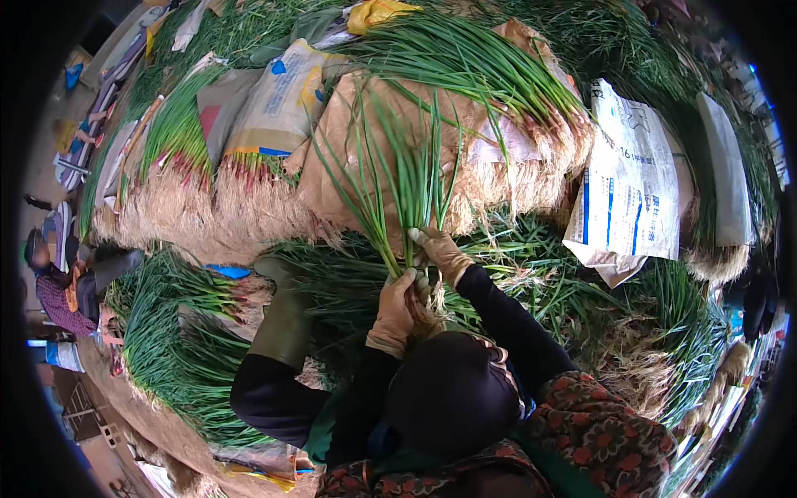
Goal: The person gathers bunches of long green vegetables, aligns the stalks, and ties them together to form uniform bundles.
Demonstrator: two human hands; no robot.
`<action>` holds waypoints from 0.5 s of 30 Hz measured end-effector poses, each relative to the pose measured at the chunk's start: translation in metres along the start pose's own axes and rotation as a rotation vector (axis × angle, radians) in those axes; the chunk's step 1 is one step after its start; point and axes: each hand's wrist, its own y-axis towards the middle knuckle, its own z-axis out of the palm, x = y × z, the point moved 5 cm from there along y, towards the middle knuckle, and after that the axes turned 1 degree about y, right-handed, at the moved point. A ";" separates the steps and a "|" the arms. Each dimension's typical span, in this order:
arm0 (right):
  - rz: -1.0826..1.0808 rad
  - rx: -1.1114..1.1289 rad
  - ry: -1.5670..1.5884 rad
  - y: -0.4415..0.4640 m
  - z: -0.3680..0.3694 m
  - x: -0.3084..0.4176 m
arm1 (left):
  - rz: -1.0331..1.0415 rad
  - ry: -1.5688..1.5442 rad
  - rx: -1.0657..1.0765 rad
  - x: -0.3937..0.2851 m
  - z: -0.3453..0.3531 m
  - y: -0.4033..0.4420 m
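Observation:
Upright between my two gloved hands stands a small bunch of green onions (403,178), its long green leaves fanning over a brown sack (332,178). My left hand (394,311) is closed round the lower stalks, close to the pale roots. Just above and to the right, my right hand (440,253) has its fingers closed on the stalks of the same bunch. Behind the hands, a big pile of green onions (490,75) lies on the sack with reddish stems and tan roots facing me. Part of the roots below the hands is hidden by the head in front.
Loose green leaves (581,324) cover the ground right of my arms. A rubber boot (282,319) is at the left. Printed white sacks (635,183) lie over bundles at the right. At the far left sits another person (62,290) in a checked top.

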 end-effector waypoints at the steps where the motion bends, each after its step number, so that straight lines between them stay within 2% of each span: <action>1: 0.108 0.000 0.061 -0.005 -0.003 -0.007 | 0.017 -0.023 -0.031 0.003 -0.002 -0.001; 6: 0.101 -0.017 0.067 -0.013 -0.011 -0.009 | 0.004 -0.244 -0.009 0.013 -0.004 0.000; 8: 0.143 0.015 0.237 -0.017 -0.011 -0.018 | 0.048 -0.376 -0.034 0.003 0.003 -0.003; 10: 0.148 0.031 0.417 -0.025 -0.003 -0.015 | 0.055 -0.295 0.029 -0.002 0.001 0.001; 14: 0.084 0.024 -0.083 -0.025 0.007 0.014 | 0.037 -0.009 -0.009 0.002 -0.001 -0.001; 15: -0.052 -0.008 -0.253 -0.019 0.004 0.013 | 0.024 0.084 -0.034 0.004 -0.002 -0.002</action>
